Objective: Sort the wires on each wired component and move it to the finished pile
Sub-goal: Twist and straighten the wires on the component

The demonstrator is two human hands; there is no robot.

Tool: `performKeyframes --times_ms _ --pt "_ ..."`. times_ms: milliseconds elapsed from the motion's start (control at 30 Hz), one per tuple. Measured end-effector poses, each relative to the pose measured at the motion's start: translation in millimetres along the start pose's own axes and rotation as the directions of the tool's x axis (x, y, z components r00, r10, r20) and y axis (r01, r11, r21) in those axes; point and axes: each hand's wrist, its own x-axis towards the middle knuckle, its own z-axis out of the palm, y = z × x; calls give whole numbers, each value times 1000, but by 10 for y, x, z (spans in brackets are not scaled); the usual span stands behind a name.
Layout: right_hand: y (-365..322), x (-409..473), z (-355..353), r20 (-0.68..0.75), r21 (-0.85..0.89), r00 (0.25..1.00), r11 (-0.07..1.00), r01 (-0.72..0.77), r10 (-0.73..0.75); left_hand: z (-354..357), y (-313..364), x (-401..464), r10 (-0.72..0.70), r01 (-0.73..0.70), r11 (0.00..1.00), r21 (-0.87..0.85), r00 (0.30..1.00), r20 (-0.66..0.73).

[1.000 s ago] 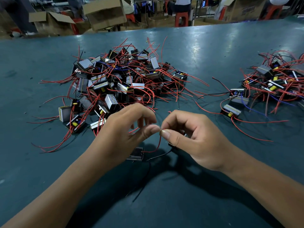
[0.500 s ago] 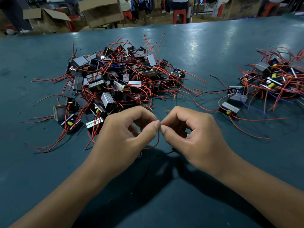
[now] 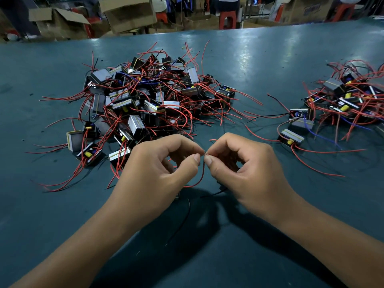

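A thin red wire is pinched at its tip between both hands, low over the teal surface and right in front of the person. The left hand grips it between thumb and forefinger, and the right hand does the same from the other side, so the two sets of fingertips nearly touch. From the pinch the red wire curves down and back under the left hand. The component it belongs to is mostly hidden beneath the hands; only a dark sliver shows at the left palm's edge. A black wire trails from that spot toward the person, lying on the surface.

Beyond the hands, to the left, sits a big heap of wired components, grey blocks tangled in red leads. Well off to the right lies a smaller pile of the same parts. Cardboard boxes stand past the far edge.
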Motion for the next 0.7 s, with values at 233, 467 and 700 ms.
performKeyframes --times_ms 233,467,700 --pt "1 -6 21 -10 -51 1000 999 8 -9 4 32 -7 80 -75 991 115 996 -39" --pt "2 -4 29 -24 -56 999 998 29 -31 -21 20 -4 68 -67 997 41 997 -22" --pt "50 17 24 -10 70 999 996 -49 50 -35 -100 57 -81 87 991 -102 995 63"
